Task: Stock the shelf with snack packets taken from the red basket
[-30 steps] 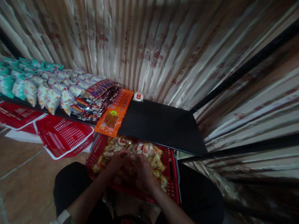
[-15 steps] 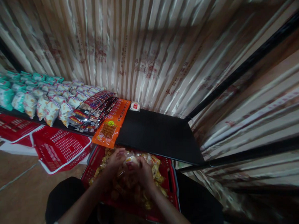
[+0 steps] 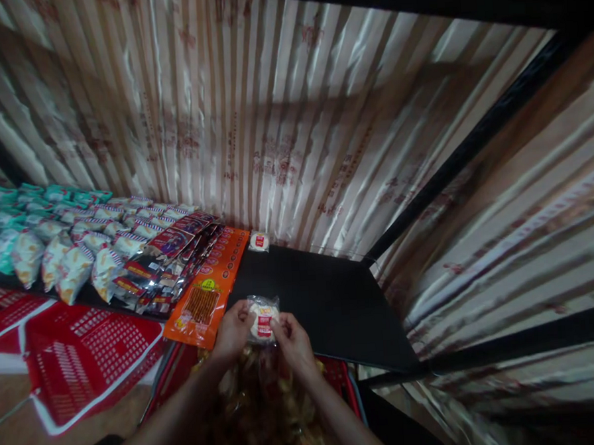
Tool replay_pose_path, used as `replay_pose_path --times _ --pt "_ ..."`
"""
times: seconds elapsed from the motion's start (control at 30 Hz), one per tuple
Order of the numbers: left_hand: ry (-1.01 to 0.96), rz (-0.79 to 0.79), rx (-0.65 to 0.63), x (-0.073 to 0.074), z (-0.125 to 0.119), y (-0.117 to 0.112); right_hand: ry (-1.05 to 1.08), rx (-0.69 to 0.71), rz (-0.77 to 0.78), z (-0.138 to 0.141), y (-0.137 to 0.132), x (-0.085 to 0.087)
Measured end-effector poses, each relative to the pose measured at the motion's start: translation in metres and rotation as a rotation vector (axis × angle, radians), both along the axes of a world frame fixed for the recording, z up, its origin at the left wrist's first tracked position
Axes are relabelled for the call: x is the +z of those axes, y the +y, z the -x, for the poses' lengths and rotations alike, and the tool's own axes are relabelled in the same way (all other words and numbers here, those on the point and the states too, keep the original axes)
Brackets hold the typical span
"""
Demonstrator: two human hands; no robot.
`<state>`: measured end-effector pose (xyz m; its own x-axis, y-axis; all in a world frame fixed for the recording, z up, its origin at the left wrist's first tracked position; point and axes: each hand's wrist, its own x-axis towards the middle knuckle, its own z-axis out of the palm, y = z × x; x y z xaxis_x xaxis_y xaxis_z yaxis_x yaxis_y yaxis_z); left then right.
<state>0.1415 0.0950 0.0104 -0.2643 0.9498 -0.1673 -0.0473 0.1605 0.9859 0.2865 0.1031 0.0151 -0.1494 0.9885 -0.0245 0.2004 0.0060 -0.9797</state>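
Left hand (image 3: 233, 331) and right hand (image 3: 294, 342) both pinch a white packet (image 3: 264, 324) at the front of the black shelf (image 3: 326, 301), striped sheeting (image 3: 281, 104) hanging behind!

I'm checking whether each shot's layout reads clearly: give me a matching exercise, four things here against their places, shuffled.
Things
1. near packet
2. far packet
3. orange bag
4. teal bags

Places
A. far left of the picture, in the row of goods
B. at the back of the shelf, by the curtain
C. between left hand and right hand
D. just right of the dark bags

Pairs: 1-C, 2-B, 3-D, 4-A
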Motion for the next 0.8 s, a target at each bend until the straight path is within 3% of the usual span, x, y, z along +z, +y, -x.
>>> replay_pose_path --times 0.23,0.5,0.8 --pt "0.232 0.006 -0.056 -0.008 0.004 0.043 -0.452 -0.054 -0.072 -0.004 0.040 -0.002" --pt "0.494 0.116 0.007 -0.002 0.007 0.078 -0.525 -0.099 -0.089 0.010 0.075 -0.005" --pt "0.576 0.099 0.075 -0.001 0.001 0.105 -0.572 -0.140 -0.133 0.022 0.110 -0.006"
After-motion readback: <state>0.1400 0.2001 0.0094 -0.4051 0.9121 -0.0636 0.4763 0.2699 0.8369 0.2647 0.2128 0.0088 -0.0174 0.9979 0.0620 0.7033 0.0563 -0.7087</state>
